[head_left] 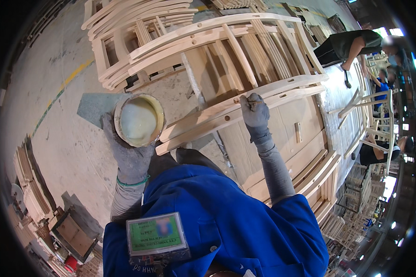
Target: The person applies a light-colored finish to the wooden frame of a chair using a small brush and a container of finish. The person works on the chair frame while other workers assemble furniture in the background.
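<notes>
My left hand (133,159), in a grey knit glove, grips a round tub (162,115) from its side. White, creamy liquid (138,121) that looks like glue partly fills it. My right hand (255,113), also gloved, is closed around a thin stick (259,102), its far end hidden by the fingers. That hand is at the near edge of a pale wooden frame (208,112) with slats and curved rails. A hole (236,100) in the rail lies just left of my fingers. Along the near side runs another wooden rail (194,134) with a round hole.
Stacked wooden frames (143,23) stand behind. A grey-green flat piece (91,108) shows beside the tub. Further frame parts (316,177) lean at the right. Beyond the silvery table (337,111), a person in dark clothes (363,44) bends over, near a chair frame (379,104).
</notes>
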Available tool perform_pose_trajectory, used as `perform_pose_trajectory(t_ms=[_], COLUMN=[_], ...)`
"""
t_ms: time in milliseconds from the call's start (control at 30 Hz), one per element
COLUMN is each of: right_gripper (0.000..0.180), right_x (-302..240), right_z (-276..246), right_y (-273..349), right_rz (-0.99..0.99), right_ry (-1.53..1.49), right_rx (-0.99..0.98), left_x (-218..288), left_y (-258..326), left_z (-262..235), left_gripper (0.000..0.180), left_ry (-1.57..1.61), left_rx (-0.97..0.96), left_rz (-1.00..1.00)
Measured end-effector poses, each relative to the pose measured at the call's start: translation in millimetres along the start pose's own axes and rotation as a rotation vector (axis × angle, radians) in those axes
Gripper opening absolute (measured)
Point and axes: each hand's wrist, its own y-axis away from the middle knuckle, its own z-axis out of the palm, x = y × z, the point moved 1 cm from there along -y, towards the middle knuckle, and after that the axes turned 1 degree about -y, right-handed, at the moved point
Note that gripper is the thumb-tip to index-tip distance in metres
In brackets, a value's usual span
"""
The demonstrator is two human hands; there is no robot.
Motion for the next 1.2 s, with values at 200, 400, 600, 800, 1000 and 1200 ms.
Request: perform_pose_trajectory(t_ms=[200, 400, 600, 800, 1000, 1200], right_gripper=[0.023, 0.024, 0.027, 0.021, 0.012, 0.014], right_x=[-3.5, -10.9, -8.7, -12.0, -52.9, -162.0], right_z=[-3.4, -1.0, -6.5, -15.7, -65.8, -124.2], right_y=[-8.0, -5.4, -4.3, -6.9, -3.3, 11.8], right_rz=[0.035, 0.089, 0.117, 0.165, 0.198, -0.066], right_ry=[-0.019, -0.092, -0.010, -0.133, -0.408, -1.067], right_rx=[-0.030, -0.078, -0.075, -0.057, -0.043, -0.095], left_x=[-0.9, -1.9, 0.7, 4.3, 21.0, 62.3], left_y=[-0.3, -0.8, -4.5, -6.6, -20.8, -24.0], left_z=[-6.9, -11.8, -12.1, -3.8, 2.5, 21.6], left_gripper=[0.058, 0.064, 0.072, 0.087, 0.088, 0.083], left_ry=[0.025, 0.043, 0.068, 0.120, -0.051, -0.296], left_rx=[0.000, -0.007, -0.027, -0.042, -0.080, -0.084], left_rz=[0.001, 0.006, 0.020, 0.027, 0.082, 0.272])
